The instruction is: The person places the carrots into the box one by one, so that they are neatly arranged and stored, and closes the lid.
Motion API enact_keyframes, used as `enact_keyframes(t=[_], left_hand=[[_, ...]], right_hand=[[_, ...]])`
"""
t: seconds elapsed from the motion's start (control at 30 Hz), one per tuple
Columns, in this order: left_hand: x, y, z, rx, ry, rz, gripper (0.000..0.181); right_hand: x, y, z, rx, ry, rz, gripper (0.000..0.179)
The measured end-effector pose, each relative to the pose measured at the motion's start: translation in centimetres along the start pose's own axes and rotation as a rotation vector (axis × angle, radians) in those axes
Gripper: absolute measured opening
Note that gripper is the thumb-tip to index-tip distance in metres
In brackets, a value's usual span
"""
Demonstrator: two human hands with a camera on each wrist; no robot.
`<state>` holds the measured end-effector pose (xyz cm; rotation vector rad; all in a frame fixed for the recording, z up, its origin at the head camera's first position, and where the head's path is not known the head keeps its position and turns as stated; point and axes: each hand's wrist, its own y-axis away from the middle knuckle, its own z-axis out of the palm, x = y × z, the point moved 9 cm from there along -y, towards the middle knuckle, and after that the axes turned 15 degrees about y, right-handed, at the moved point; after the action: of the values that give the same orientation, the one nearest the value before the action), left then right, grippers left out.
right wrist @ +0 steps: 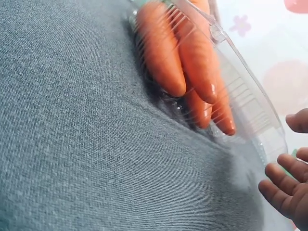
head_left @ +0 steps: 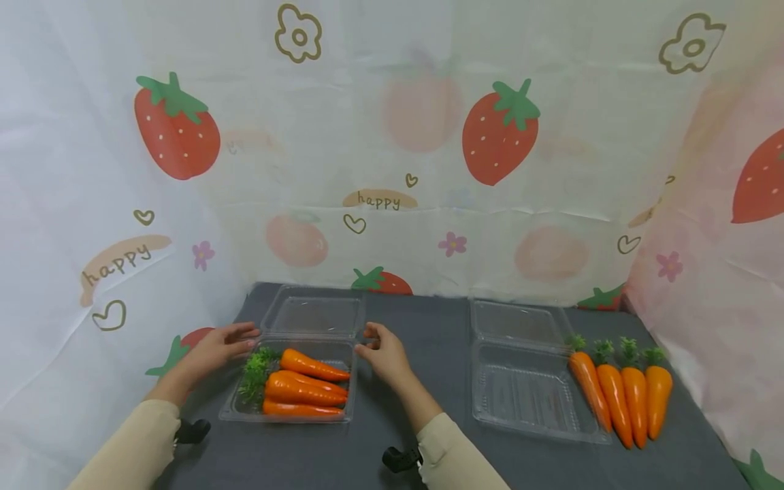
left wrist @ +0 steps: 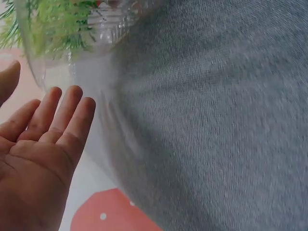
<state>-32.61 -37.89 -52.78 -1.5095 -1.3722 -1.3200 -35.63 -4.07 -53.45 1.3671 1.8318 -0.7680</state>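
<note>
Several orange toy carrots [head_left: 300,389] with green leafy tops [head_left: 258,367] lie in a clear plastic box [head_left: 306,420], whose hinged lid [head_left: 315,316] is folded back flat behind it. My left hand [head_left: 222,346] is at the box's left back corner, palm toward it, fingers extended. In the left wrist view, the fingertips [left wrist: 72,96] are close to the clear plastic; contact is uncertain. At the right back corner, near the hinge, is my right hand [head_left: 387,354], its fingers loosely bent. The right wrist view shows nothing between that hand's thumb and fingers [right wrist: 279,178].
To the right, a second clear box [head_left: 520,388] stands with its lid [head_left: 519,323] laid back and nothing inside. Several carrots [head_left: 637,401] lie side by side, the leftmost overlapping its right edge. Dark grey cloth [head_left: 422,327] covers the table. Strawberry-printed curtains [head_left: 380,136] enclose the back and sides.
</note>
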Motion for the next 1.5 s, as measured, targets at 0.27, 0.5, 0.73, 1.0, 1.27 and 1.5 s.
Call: enact_keyframes(t=[0.27, 0.5, 0.73, 1.0, 1.27, 1.5], left_hand=[[-0.1, -0.6, 0.2, -0.017, 0.004, 0.02, 0.065], [-0.3, -0.6, 0.4, -0.051, 0.032, 0.032, 0.062], [-0.9, -0.4, 0.6, -0.047, 0.151, -0.036, 0.065], [-1.7, -0.4, 1.0, -0.055, 0.315, -0.046, 0.067], [-2.2, -0.6, 1.2, -0.043, 0.42, -0.02, 0.071], [-2.4, -0.7, 1.2, -0.02, 0.465, 0.004, 0.071]], right_hand=[[0.3, -0.2, 0.9, -0.018, -0.048, 0.018, 0.058], [0.0, 0.0, 1.1, -0.027, -0.072, 0.017, 0.055], [-0.1, -0.2, 1.3, -0.035, -0.091, 0.013, 0.057], [-0.1, -0.3, 1.6, -0.031, -0.118, -0.007, 0.06], [-0.2, -0.1, 1.4, -0.016, -0.142, -0.024, 0.061], [-1.3, 0.4, 0.7, 0.02, -0.158, -0.065, 0.061]])
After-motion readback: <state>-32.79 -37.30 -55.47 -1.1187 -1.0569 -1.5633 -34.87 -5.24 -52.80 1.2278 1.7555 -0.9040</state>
